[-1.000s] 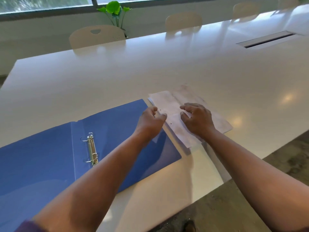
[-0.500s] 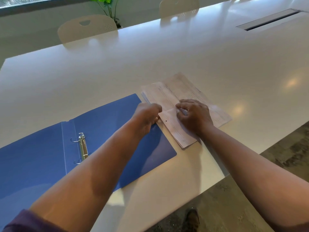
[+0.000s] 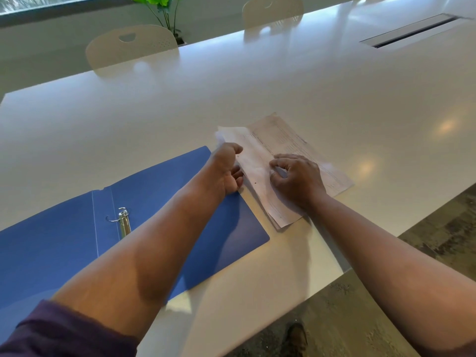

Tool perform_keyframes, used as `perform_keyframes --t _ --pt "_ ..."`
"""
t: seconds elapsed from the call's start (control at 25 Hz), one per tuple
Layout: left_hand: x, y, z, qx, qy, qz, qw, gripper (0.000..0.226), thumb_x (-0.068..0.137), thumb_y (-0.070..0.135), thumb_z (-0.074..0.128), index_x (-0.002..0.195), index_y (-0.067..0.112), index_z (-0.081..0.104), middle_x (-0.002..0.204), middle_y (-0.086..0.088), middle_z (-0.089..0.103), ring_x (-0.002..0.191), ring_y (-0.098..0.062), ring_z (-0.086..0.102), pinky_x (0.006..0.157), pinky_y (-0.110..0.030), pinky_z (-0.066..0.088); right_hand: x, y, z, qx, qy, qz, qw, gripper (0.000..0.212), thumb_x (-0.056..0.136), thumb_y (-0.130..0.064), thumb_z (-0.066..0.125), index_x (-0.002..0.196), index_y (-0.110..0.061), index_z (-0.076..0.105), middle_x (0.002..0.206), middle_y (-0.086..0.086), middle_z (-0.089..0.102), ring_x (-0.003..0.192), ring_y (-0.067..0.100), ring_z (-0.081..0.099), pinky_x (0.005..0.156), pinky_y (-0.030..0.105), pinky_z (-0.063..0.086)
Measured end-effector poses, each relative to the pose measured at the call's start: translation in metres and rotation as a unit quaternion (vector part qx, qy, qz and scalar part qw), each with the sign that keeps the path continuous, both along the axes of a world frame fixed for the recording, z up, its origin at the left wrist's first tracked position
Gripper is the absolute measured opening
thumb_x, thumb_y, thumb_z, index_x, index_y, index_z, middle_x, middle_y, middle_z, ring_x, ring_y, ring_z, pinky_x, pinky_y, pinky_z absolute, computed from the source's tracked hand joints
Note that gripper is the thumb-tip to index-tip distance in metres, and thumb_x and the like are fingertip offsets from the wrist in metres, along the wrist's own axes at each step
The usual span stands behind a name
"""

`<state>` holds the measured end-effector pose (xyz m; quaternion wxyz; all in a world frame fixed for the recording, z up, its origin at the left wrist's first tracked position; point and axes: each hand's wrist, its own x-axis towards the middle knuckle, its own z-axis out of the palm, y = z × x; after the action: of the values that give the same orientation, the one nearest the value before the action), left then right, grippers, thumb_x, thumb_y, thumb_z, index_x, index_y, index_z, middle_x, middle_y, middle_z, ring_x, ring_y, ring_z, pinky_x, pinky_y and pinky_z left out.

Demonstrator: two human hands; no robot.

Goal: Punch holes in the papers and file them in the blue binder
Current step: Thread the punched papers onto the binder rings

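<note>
The blue binder [image 3: 64,256] lies open and flat on the left of the white worktop [image 3: 257,94], its metal rings [image 3: 123,220] standing at the spine; its right cover reaches up to just beside the stack of papers [image 3: 291,148], which lies at a slant near the worktop's near edge. The binder looks stiff enough to stay put on its own, and its rings appear parted, though that is hard to tell for sure. The left hand [image 3: 226,171] is at the left edge of the stack, fingers curled round the margin of the top sheets, where at least one small dark hole shows. The right hand [image 3: 298,180] rests on the middle of the stack with its fingers bent and pinching at the top sheet. The sheets are light, thin and floppy, likely to slide over one another on the glossy surface and to tear at the holes if tugged. The safest hold is probably along the punched margin with one hand while the other supports the far side, lifting only a few sheets together.
</note>
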<state>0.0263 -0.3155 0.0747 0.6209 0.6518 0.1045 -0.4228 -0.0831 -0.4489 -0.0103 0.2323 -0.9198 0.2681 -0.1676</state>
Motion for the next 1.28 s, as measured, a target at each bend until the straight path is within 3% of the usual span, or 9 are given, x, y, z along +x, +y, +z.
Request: perform_keyframes --t 0.08,0.12,0.24,0.48,0.68,0.8,0.92,1.04,1.28 --pt "-0.002 -0.006 -0.003 0.013 -0.014 -0.028 0.999 0.029 0.096 0.022 0.058 0.116 0.001 0.055 0.096 -0.006 0.061 0.086 -0.017 0.061 0.073 -0.023 0.05 -0.001 0.002 0.001 -0.001 -0.003 -0.002 1.0 0.04 0.094 -0.045 0.054 0.123 -0.027 0.073 0.139 -0.007 0.065 0.13 0.017 0.057 0.114 0.045 0.039" --pt "-0.004 -0.01 -0.006 0.019 -0.031 -0.037 0.999 0.034 0.096 0.019 0.059 0.124 0.001 0.053 0.11 -0.005 0.061 0.1 -0.02 0.062 0.087 -0.027 0.052 -0.001 0.003 0.001 0.002 -0.005 -0.004 1.0 0.04 0.094 -0.046 0.053 0.124 -0.028 0.073 0.139 -0.008 0.065 0.131 0.017 0.056 0.115 0.045 0.038" --pt "-0.014 -0.021 -0.017 0.054 -0.108 -0.043 0.992 0.027 0.094 0.007 0.061 0.12 0.002 0.055 0.112 -0.011 0.065 0.101 -0.026 0.064 0.096 -0.039 0.053 -0.002 0.004 0.001 0.013 -0.012 -0.006 1.0 0.04 0.094 -0.046 0.051 0.123 -0.029 0.073 0.14 -0.01 0.064 0.132 0.015 0.054 0.116 0.045 0.036" --pt "-0.012 -0.015 -0.037 0.033 -0.133 -0.021 0.99 0.024 0.096 -0.002 0.054 0.116 0.007 0.064 0.103 -0.017 0.073 0.09 -0.032 0.073 0.079 -0.051 0.063 -0.001 0.002 0.003 0.018 -0.008 -0.008 1.0 0.037 0.092 -0.043 0.056 0.122 -0.029 0.073 0.14 -0.009 0.065 0.134 0.016 0.053 0.116 0.044 0.035" --pt "-0.012 -0.005 -0.04 -0.003 -0.148 -0.014 0.989 0.015 0.101 0.005 0.057 0.112 0.012 0.064 0.099 -0.011 0.073 0.084 -0.022 0.071 0.064 -0.033 0.061 0.0 -0.008 0.021 0.051 -0.011 -0.061 0.997 0.043 0.09 -0.037 0.065 0.132 -0.025 0.066 0.154 0.001 0.049 0.139 0.028 0.046 0.112 0.053 0.035" --pt "-0.003 0.016 -0.035 -0.023 -0.163 -0.004 0.986 0.015 0.101 0.007 0.058 0.103 0.019 0.066 0.106 -0.013 0.075 0.09 -0.024 0.069 0.075 -0.036 0.056 -0.001 -0.02 0.049 0.066 -0.026 -0.144 0.987 0.053 0.087 -0.04 0.063 0.137 -0.022 0.058 0.151 0.008 0.047 0.138 0.034 0.045 0.11 0.055 0.036" --pt "0.005 0.044 -0.022 -0.036 -0.189 0.007 0.981 0.016 0.102 0.009 0.057 0.104 0.023 0.065 0.104 -0.009 0.074 0.098 -0.028 0.067 0.089 -0.045 0.056 0.003 -0.014 0.068 0.221 -0.063 -0.13 0.965 0.069 0.088 -0.035 0.069 0.15 -0.019 0.043 0.146 0.011 0.053 0.125 0.031 0.057 0.101 0.048 0.05" --pt "0.011 0.075 -0.008 -0.064 -0.217 0.012 0.974 0.018 0.102 0.006 0.056 0.109 0.019 0.067 0.101 -0.007 0.075 0.097 -0.031 0.07 0.087 -0.046 0.058 0.01 0.005 0.082 0.424 -0.101 -0.088 0.896 0.076 0.086 -0.024 0.08 0.151 -0.017 0.041 0.129 0.01 0.064 0.1 0.023 0.07 0.085 0.04 0.06" --pt "0.021 0.151 -0.007 -0.047 -0.244 0.037 0.968 0.02 0.103 0.006 0.055 0.115 0.017 0.068 0.105 -0.008 0.075 0.097 -0.028 0.071 0.08 -0.045 0.059 0.031 0.034 0.08 0.559 -0.016 0.09 0.824 0.044 0.086 -0.018 0.076 0.126 -0.008 0.063 0.123 0.018 0.072 0.103 0.033 0.074 0.083 0.049 0.061"
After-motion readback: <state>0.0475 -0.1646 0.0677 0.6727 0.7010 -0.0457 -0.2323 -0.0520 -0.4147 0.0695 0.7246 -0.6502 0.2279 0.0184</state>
